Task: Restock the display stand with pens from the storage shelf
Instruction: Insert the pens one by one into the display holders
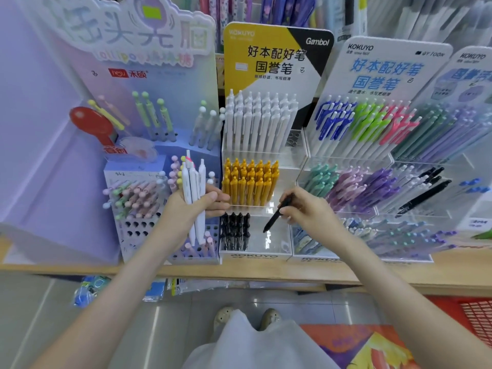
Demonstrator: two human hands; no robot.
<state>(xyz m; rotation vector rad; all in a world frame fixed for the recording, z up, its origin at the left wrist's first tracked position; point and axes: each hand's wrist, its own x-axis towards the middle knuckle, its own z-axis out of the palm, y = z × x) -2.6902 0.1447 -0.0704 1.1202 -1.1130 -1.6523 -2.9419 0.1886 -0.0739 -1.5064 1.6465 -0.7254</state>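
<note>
Where we stand: before a wooden bench [346, 275] that carries four stands side by side.
Stands: one lilac stand [149, 75] at the left, one yellow-and-black display stand [253, 49] next to it, one blue-lettered stand [383, 73] to its right, and one fourth stand [471, 73] cut off by the right edge.
Left grip [177, 206]: clamped round a bunch of white pens [193, 179], held upright in front of the lilac stand. We count three and cannot tell whether more hide behind them.
Right grip [306, 209]: thumb and fingers pinched on one black pen [275, 218], tilted with its tip down and to the left.
Black pen's place: over the bare right part of the bottom tier [274, 241] of the display stand. We cannot tell whether the tip touches it.
Tiers in the display stand: three.
Top tier: stocked white pens [255, 123], packed too closely for us to count.
Middle tier: mustard pens [250, 182], about seven across in three rows, all upright.
Bottom tier: stocked black pens [234, 230], about four columns, filling only the left side.
Floor: two shoes [223, 316] below the bench edge and one red basket [474, 312] at the lower right.
</note>
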